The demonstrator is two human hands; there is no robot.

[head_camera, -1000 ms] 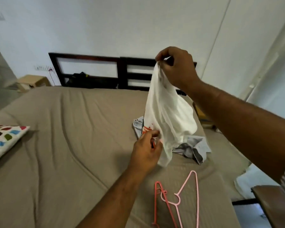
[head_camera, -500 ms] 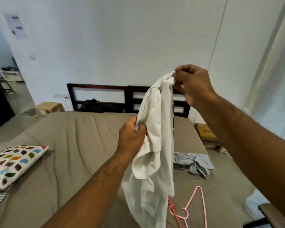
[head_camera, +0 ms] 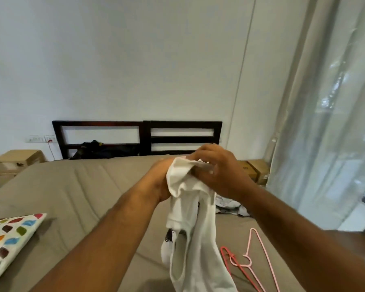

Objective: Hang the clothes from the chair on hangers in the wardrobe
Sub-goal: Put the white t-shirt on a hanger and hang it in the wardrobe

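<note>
One white cotton shirt (head_camera: pixel 195 232) hangs from the right hand (head_camera: pixel 218 168), fingers clamped on its bunched top, the left hand (head_camera: pixel 159 182) with fingers hidden; spreading the neckline first would ease hanging.

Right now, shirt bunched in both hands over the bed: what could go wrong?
1. The white shirt is bunched between the left hand and right hand, and its neck opening is not visible, so threading a hanger may snag.
2. Its hanging tail could drag over the red hanger and pink hanger on the bed and tangle them.
</note>
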